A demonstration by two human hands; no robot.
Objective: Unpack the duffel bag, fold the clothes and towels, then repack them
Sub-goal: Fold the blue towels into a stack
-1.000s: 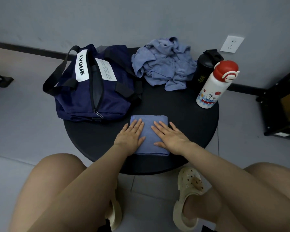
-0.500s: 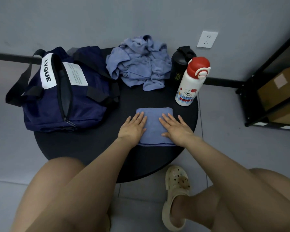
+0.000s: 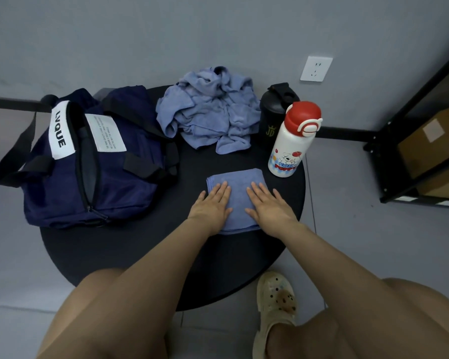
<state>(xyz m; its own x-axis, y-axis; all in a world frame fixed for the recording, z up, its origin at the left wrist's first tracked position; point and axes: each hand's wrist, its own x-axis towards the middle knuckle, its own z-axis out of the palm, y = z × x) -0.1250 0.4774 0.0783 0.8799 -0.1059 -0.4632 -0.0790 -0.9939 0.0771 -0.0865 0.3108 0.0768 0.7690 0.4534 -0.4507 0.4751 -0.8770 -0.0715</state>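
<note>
A folded blue towel (image 3: 237, 182) lies on the round black table (image 3: 145, 250). My left hand (image 3: 213, 206) presses flat on its left half and my right hand (image 3: 268, 207) presses flat on its right half, fingers straight. A navy duffel bag (image 3: 94, 161) with a white LVQUE label sits at the table's left, its zip open. A crumpled heap of blue cloth (image 3: 210, 115) lies at the back of the table.
A white bottle with a red cap (image 3: 293, 141) stands just right of the towel, and a black shaker bottle (image 3: 272, 115) behind it. A black shelf with cardboard boxes (image 3: 425, 141) is at the right. My knees and a cream clog (image 3: 276, 304) are below the table.
My view has shifted, so the table sits differently in the frame. Both hands stay flat on the folded towel, with the fingers a little closer together.
</note>
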